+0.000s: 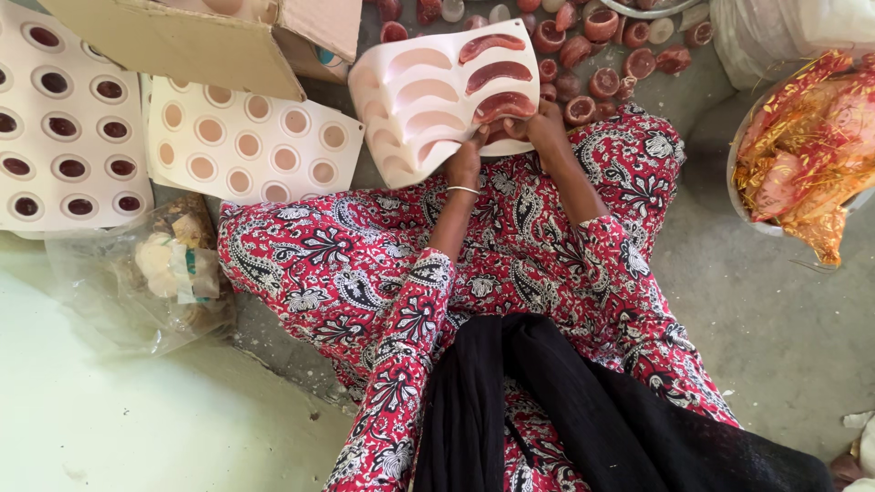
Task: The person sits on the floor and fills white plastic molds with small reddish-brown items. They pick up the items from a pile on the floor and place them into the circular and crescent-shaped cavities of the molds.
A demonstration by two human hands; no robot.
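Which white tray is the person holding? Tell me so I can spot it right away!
Start at the red patterned clothing in the middle and follow both arms up to the left hand and right hand. They grip a white mould tray. Unlike the round-holed trays beside it, its hollows are crescent-shaped, three filled with reddish-brown pieces.

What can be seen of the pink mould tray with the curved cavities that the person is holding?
The pink mould tray is a pale, rubbery-looking sheet with two columns of crescent-shaped cavities. Three cavities in its right column hold dark red filling; the others look empty. It lies tilted across the person's knees, over the grey floor. The left hand grips its near edge, and the right hand presses at the lowest filled cavity.
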